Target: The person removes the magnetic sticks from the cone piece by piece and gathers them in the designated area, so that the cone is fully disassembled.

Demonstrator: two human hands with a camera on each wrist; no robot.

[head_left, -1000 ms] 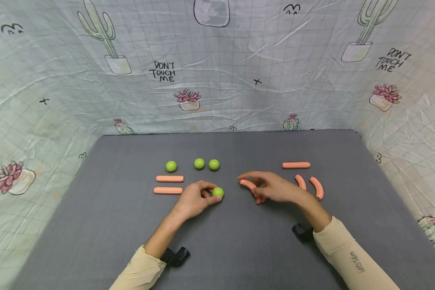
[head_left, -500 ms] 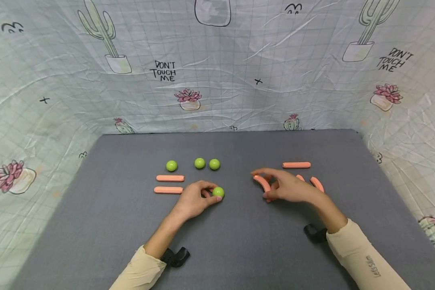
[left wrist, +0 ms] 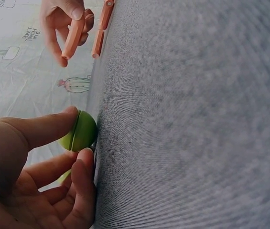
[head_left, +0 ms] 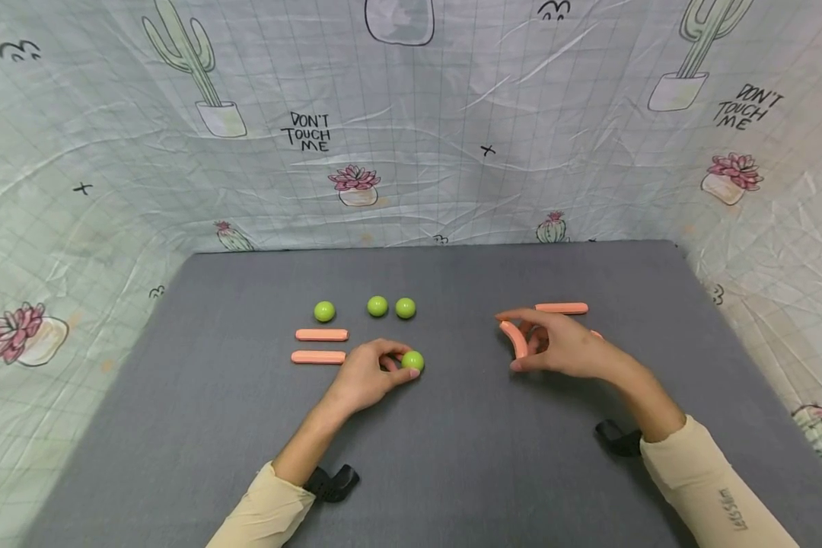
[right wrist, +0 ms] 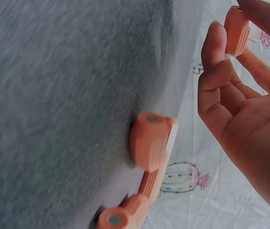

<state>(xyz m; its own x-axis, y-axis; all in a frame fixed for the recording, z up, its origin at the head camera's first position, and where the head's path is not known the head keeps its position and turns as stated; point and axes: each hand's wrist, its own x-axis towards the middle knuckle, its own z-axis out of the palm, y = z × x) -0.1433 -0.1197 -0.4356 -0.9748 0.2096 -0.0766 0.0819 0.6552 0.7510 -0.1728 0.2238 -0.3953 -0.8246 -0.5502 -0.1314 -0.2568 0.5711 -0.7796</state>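
My left hand (head_left: 372,373) pinches a green ball (head_left: 412,361) with a seam round it, low against the grey table. In the left wrist view the thumb presses one side of that ball (left wrist: 80,131) and fingertips the other. Off the table to the right, my right hand (head_left: 565,342) holds a curved orange ribbed piece (head_left: 515,339) between thumb and fingers. The right wrist view shows this held piece (right wrist: 237,31) end-on. Beneath that hand lie two more curved pieces (right wrist: 149,140), mostly hidden in the head view, and a straight orange stick (head_left: 562,308).
Three other green balls (head_left: 377,307) stand in a row behind the left hand. Two straight orange sticks (head_left: 322,335) lie parallel to its left. The grey table (head_left: 452,472) is backed by a printed cloth (head_left: 425,152) on its far side and flanks.
My right hand has moved right and slightly away with the curved orange piece, which has turned more upright, and now covers most of the curved pieces on the table. The left hand stays put.
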